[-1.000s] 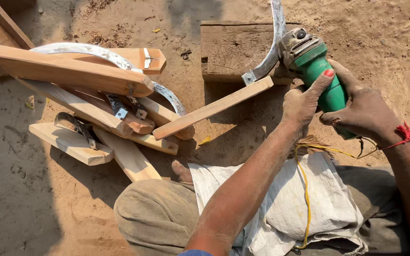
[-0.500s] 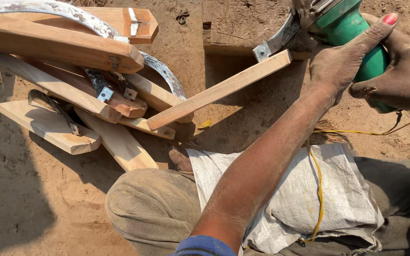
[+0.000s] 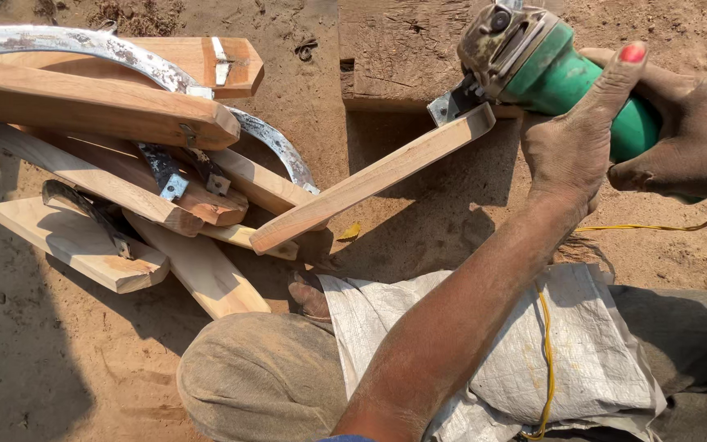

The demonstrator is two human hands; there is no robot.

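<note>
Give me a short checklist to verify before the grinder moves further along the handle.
1. Both hands on green grinder: left hand and right hand grip the body: ok.
2. Wooden handle propped on wooden block: ok.
3. Handle clamped: none visible: not ok.
4. Yellow cord away from the disc: ok.
5. Gloves: bare hands: not ok.
6. Disc guard: cannot tell.

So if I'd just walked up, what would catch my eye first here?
Probably the green angle grinder at the top right, gripped by both the left hand and the right hand, its head against a wooden-handled sickle propped on a wooden block. Next, the heap of finished sickles on the sandy ground at the left.
</note>
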